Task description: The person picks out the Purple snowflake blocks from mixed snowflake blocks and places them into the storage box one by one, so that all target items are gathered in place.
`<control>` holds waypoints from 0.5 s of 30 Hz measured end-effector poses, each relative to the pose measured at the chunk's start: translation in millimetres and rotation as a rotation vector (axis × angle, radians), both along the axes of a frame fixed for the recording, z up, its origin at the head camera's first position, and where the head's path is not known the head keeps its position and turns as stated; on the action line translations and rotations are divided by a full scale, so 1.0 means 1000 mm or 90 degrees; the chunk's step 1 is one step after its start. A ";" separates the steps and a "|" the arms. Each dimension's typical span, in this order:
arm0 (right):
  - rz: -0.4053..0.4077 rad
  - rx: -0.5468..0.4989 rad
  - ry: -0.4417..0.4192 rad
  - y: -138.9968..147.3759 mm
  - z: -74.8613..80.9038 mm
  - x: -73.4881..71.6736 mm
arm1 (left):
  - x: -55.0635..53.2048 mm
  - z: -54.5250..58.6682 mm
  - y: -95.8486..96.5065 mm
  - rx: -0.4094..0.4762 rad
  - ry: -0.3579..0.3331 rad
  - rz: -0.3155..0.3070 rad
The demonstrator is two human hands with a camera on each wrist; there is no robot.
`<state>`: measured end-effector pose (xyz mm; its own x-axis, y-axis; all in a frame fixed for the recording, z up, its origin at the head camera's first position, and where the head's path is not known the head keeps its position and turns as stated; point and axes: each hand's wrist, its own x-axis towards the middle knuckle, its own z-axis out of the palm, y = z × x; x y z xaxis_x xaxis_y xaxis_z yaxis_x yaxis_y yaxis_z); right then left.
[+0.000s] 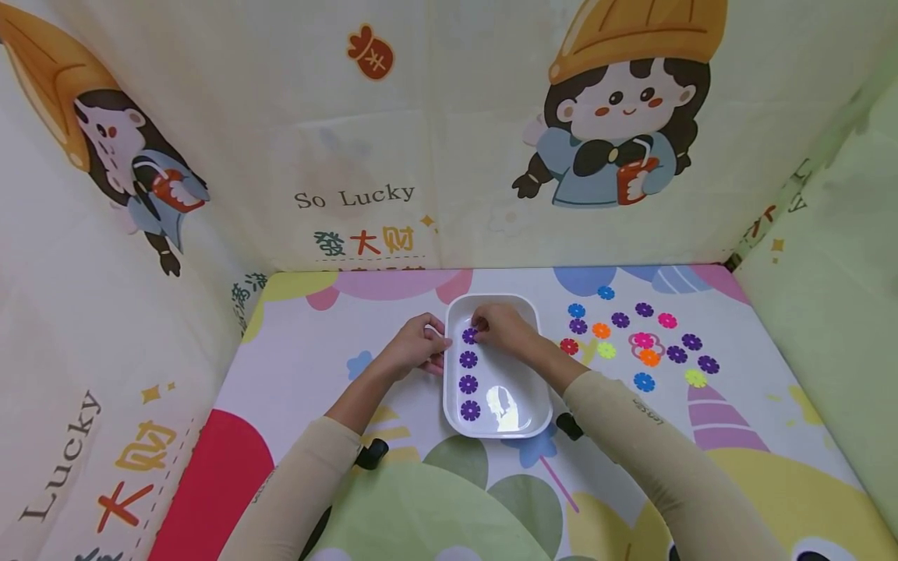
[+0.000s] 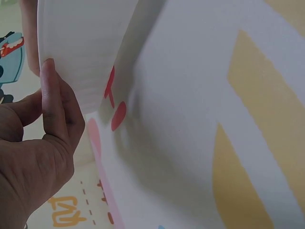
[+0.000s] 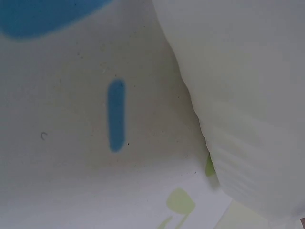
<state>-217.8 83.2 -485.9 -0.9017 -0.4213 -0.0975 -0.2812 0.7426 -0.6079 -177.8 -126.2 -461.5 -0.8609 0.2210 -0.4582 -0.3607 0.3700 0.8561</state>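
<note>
A white rectangular tray [image 1: 515, 382] stands mid-table, its long sides running away from me. My left hand [image 1: 414, 344] grips its left rim; in the left wrist view the left hand's fingers [image 2: 53, 102] lie against the tray's outer wall [image 2: 86, 52]. Inside, along the left side, runs a column of purple snowflake discs [image 1: 468, 384]. My right hand [image 1: 503, 329] reaches over the tray's right side and pinches the farthest purple disc [image 1: 468, 336] at its right edge; the fingers partly cover it. The right wrist view shows the tray's outer wall [image 3: 248, 105], without the fingers' work.
Right of the tray, loose snowflake discs in purple, blue, orange, pink, red and yellow lie scattered, among them a purple one [image 1: 677, 354] and a red one [image 1: 569, 347]. A printed cloth [image 1: 295, 351] covers the table. Printed curtains [image 1: 477, 156] stand behind and at both sides.
</note>
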 end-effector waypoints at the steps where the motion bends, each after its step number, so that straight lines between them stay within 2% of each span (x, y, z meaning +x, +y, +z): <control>1: 0.000 0.003 -0.001 0.000 0.000 0.000 | 0.000 0.000 0.000 0.000 0.000 0.000; 9: 0.010 0.010 0.001 0.000 0.002 0.001 | 0.000 0.000 0.000 0.018 0.003 0.001; 15: 0.038 0.025 0.011 0.004 0.005 -0.002 | 0.001 0.000 0.000 0.044 0.007 -0.005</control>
<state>-219.5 86.8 -481.4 -0.8769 -0.4703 -0.0991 -0.3358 0.7472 -0.5736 -176.8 -126.4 -461.5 -0.8638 0.2579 -0.4328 -0.3492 0.3128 0.8833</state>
